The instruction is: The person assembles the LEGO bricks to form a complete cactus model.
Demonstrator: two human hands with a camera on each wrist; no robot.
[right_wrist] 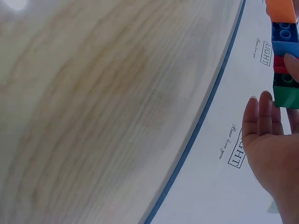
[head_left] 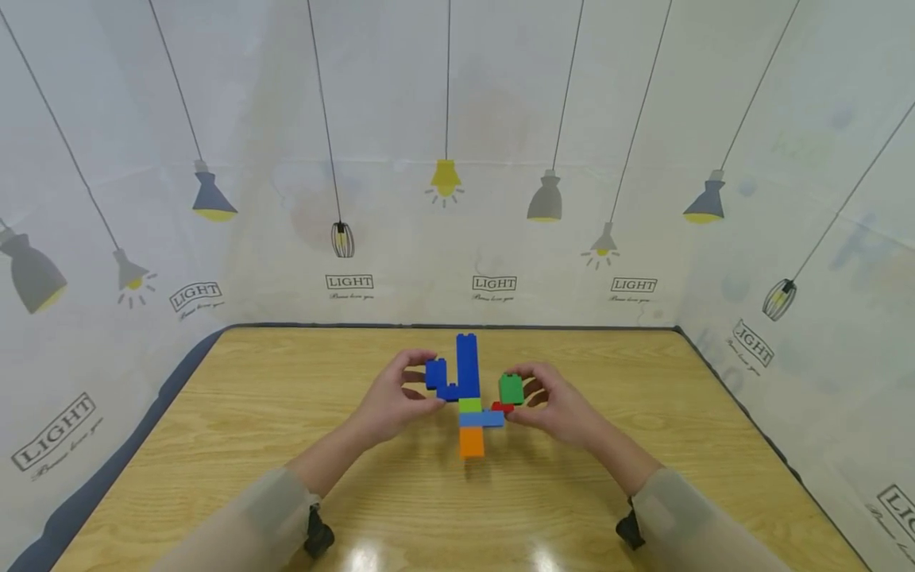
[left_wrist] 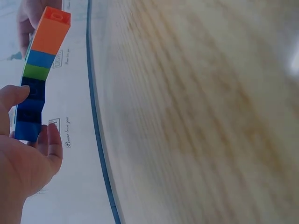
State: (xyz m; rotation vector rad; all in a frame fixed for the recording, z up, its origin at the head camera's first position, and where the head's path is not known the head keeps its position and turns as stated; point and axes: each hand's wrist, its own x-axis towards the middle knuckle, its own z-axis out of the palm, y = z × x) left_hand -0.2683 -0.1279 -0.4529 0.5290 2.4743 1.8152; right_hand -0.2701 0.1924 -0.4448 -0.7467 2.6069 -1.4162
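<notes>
A toy-brick figure (head_left: 468,367) is held up over the table between both hands. It has a tall dark-blue column, a lime brick (head_left: 469,405) under that, a lighter blue crosspiece (head_left: 492,419) and an orange brick (head_left: 472,442) at the bottom. My left hand (head_left: 389,400) grips the dark-blue side arm (head_left: 435,373), its thumb at the arm's lower side in the left wrist view. On the other side, my right hand (head_left: 561,407) pinches the arm made of a red brick (head_left: 503,407) and a green brick (head_left: 511,389), thumb over the red one (right_wrist: 279,64).
The wooden table (head_left: 286,381) spreads under and around the figure. Behind it and at both sides stand pale walls (head_left: 400,238) printed with hanging lamps and lettering. A dark band (head_left: 343,325) lines the table's far edge. Black straps (head_left: 318,534) sit at both wrists.
</notes>
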